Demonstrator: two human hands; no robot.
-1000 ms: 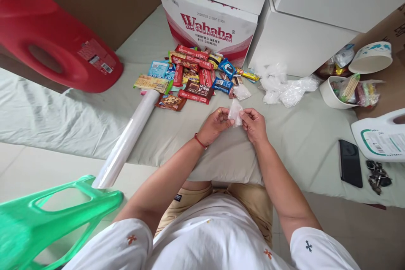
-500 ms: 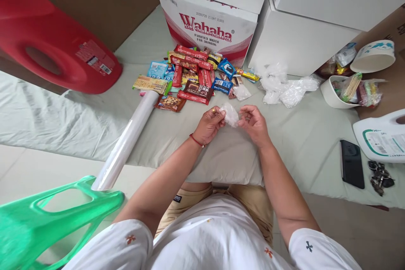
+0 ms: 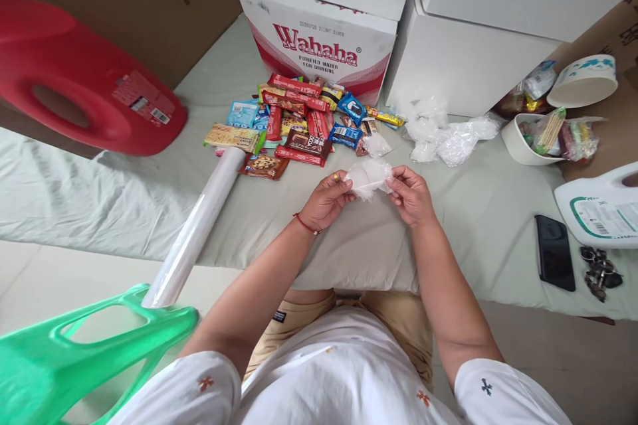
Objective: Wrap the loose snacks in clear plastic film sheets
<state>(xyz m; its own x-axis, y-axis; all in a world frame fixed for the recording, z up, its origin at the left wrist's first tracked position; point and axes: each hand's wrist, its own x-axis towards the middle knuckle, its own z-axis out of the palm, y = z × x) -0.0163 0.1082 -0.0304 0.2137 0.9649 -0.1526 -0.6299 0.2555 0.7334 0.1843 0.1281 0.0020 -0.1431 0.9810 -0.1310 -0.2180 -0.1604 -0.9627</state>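
A crumpled piece of clear plastic film point(image 3: 369, 176) is stretched between my two hands, above the pale green sheet. My left hand point(image 3: 327, 200) pinches its left edge between thumb and fingers. On the other side, my right hand point(image 3: 409, 195) grips the right edge the same way. Just beyond lies a pile of wrapped snacks point(image 3: 304, 121) in red, brown, blue and yellow packets. A small film-wrapped bundle point(image 3: 377, 145) rests at the pile's right end. Further right are crumpled clear plastic bundles point(image 3: 448, 136).
A roll of clear film point(image 3: 199, 226) leans from a green plastic stool point(image 3: 44, 345) to the sheet. Left stands a red jug point(image 3: 100, 80); behind, a Wahaba-style water carton point(image 3: 319, 46). Right are a snack-filled white bowl point(image 3: 518, 143), phone point(image 3: 555, 252), keys point(image 3: 601, 273) and white jug point(image 3: 603, 209).
My right hand has taken hold of the film's right edge. The film is now spread wider between both hands. The view has shifted slightly.
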